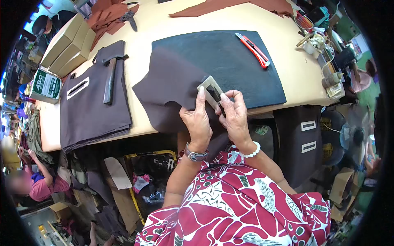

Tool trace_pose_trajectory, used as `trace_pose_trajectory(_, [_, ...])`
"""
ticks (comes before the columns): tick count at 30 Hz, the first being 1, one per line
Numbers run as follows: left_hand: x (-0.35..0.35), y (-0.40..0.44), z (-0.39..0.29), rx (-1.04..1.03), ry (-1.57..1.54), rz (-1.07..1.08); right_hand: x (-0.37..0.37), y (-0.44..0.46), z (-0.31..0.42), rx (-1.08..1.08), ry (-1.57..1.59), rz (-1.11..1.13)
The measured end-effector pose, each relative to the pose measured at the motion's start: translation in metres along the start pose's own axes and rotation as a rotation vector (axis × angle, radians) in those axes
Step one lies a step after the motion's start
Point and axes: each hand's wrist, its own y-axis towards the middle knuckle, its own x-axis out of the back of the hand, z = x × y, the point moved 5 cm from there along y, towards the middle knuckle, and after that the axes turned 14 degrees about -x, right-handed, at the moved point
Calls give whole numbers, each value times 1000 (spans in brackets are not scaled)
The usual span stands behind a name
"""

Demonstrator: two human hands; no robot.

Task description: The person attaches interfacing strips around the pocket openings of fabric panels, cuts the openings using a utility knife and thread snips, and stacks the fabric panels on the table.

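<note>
Both hands meet over a dark brown leather piece [168, 78], which lies partly on a black cutting mat [230, 53] and hangs over the table's front edge. My left hand [198, 123] has its thumb on a small light rectangular frame [213, 93]. On the frame's other side, my right hand [234, 117] pinches it between thumb and fingers. Something dark shows inside the frame; its details are too small to tell. A red and white box cutter [253, 51] rests on the mat's right part.
A hammer [109, 82] and another light frame [78, 88] lie on stacked brown pieces [96, 119] at the left. Behind are cardboard boxes [67, 45] and an ABC box [46, 85]. A red basket [304, 20] is at the back right. Another person [43, 180] is at the far left.
</note>
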Motion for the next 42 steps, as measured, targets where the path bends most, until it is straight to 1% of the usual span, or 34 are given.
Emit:
trace_pose_trajectory(2, [-5, -2, -6, 22, -47, 29, 1, 2, -1, 4, 41, -2])
trace_pose_trajectory(5, [-5, -1, -1, 14, -35, 29, 0, 1, 2, 13, 81, 1])
trace_pose_trajectory(14, [-12, 3, 4, 33, -5, 35, 7, 7, 1, 59, 68, -37])
trace_pose_trajectory(17, [-16, 10, 9, 83, -21, 75, 11, 11, 6, 13, 146, -2])
trace_pose_trajectory(20, [-23, 14, 22, 136, -44, 85, 19, 12, 22, -2, 123, 20])
trace_pose_trajectory(21, [-26, 18, 26, 139, -52, 85, 34, 13, 30, -65, -47, -15])
trace_pose_trajectory(23, [-25, 25, 40, 188, -75, 96, 65, 19, 53, 327, -434, -330])
trace_pose_trajectory(25, [-18, 22, 53, 242, -82, 79, 93, 21, 75, 532, -881, -663])
trace_pose_trajectory(27, [-13, 25, 59, 267, -78, 61, 113, 29, 76, 815, -1209, -771])
trace_pose_trajectory(28, [-13, 25, 59, 241, -92, 56, 120, 34, 73, 692, -1319, -763])
trace_pose_trajectory(31, [-14, 25, 57, 225, -91, 89, 104, 28, 83, 871, -1450, -751])
trace_pose_trajectory(32, [-17, 25, 55, 210, -114, 102, 95, 28, 87, 860, -1350, -631])
trace_pose_trajectory(35, [-15, 25, 58, 232, -111, 99, 50, 22, 95, 959, -1189, -232])
trace_pose_trajectory(38, [-16, 24, 54, 242, -123, 131, 19, 29, 90, 1070, -1252, -33])
trace_pose_trajectory(41, [-16, 23, 55, 251, -110, 132, 13, 41, 87, 1168, -1273, 81])
trace_pose_trajectory(42, [-15, 23, 54, 235, -105, 132, 10, 43, 88, 1242, -1308, 91])
